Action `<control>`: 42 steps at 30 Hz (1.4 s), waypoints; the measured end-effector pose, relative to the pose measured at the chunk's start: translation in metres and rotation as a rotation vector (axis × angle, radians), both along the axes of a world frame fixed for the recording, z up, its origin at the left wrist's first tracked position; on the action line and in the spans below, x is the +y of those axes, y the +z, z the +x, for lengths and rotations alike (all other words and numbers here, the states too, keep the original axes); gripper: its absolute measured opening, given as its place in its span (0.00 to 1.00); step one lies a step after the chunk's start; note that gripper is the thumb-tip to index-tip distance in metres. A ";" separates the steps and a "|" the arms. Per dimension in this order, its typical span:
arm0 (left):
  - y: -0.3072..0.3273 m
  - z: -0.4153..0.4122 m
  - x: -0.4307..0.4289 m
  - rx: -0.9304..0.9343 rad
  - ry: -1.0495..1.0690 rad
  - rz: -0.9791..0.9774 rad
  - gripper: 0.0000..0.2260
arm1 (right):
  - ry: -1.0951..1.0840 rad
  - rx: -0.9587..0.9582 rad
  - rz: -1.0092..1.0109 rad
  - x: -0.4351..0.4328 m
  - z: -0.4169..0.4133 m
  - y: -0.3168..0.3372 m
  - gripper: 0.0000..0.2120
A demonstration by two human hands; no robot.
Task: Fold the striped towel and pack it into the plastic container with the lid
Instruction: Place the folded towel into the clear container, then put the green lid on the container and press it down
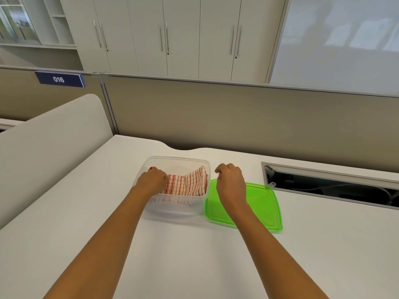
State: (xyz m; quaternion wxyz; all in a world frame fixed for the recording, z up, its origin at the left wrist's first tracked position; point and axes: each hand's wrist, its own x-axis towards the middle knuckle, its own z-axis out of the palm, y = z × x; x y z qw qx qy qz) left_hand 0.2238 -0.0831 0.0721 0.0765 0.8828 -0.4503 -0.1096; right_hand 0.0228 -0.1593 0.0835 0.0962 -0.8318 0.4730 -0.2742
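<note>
The folded red-and-white striped towel point(187, 182) lies inside the clear plastic container point(177, 207) on the white desk, its right corner sticking up toward the rim. My left hand point(152, 179) reaches into the container's left side and presses on the towel's left edge, fingers curled. Just right of the container hovers my right hand point(231, 183), loosely curled and holding nothing, above the green lid point(262, 209). The lid lies flat on the desk, touching the container's right side.
An open cable slot point(330, 186) is cut into the white desk point(86, 212) at the right rear. A beige partition wall point(216, 113) runs along the desk's far edge, and a curved white divider point(49, 143) stands at the left.
</note>
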 end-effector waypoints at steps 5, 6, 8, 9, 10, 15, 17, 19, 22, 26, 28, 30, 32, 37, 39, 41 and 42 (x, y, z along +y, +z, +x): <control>0.002 -0.029 -0.005 0.265 -0.362 -0.263 0.19 | -0.082 -0.030 0.037 -0.004 -0.041 -0.022 0.15; 0.003 -0.036 -0.008 0.317 -0.400 -0.237 0.21 | -0.100 -0.031 0.051 -0.005 -0.049 -0.027 0.14; 0.000 -0.048 -0.012 0.373 -0.414 -0.134 0.25 | -0.140 -0.025 0.092 -0.006 -0.066 -0.036 0.14; -0.002 -0.050 -0.014 0.385 -0.403 -0.071 0.27 | -0.152 -0.017 0.117 -0.007 -0.074 -0.040 0.14; -0.002 -0.051 -0.015 0.394 -0.384 -0.003 0.29 | -0.150 -0.004 0.148 -0.008 -0.082 -0.045 0.13; 0.005 -0.054 -0.015 0.371 -0.264 0.143 0.33 | 0.093 0.144 0.371 -0.005 -0.113 -0.058 0.13; 0.007 -0.058 -0.014 0.252 -0.274 0.037 0.31 | 0.175 0.196 0.385 -0.002 -0.118 -0.060 0.14; 0.007 -0.062 -0.011 0.158 -0.261 -0.087 0.28 | 0.213 0.191 0.376 0.002 -0.121 -0.057 0.15; 0.005 -0.065 -0.006 0.128 -0.226 -0.247 0.25 | 0.261 0.160 0.352 0.007 -0.123 -0.052 0.15; 0.006 -0.069 0.004 0.121 -0.193 -0.455 0.19 | 0.317 0.212 0.334 0.015 -0.128 -0.050 0.16; 0.007 -0.072 0.008 0.135 -0.185 -0.536 0.18 | 0.319 0.259 0.310 0.019 -0.129 -0.049 0.13; 0.009 -0.075 0.013 0.149 -0.172 -0.595 0.18 | 0.300 0.269 0.282 0.023 -0.130 -0.048 0.09; 0.011 -0.078 0.018 0.151 -0.160 -0.640 0.17 | 0.288 0.269 0.251 0.028 -0.131 -0.046 0.08; 0.024 -0.085 0.032 0.235 -0.115 -0.780 0.15 | 0.270 0.229 0.117 0.028 -0.139 -0.022 0.07; 0.032 -0.089 0.037 0.309 -0.102 -0.838 0.14 | 0.266 0.226 0.064 0.028 -0.145 -0.003 0.07; 0.041 -0.093 0.042 0.396 -0.087 -0.883 0.14 | 0.256 0.225 0.011 0.029 -0.151 0.020 0.07; 0.045 -0.094 0.044 0.442 -0.082 -0.891 0.13 | 0.245 0.220 -0.008 0.030 -0.154 0.033 0.08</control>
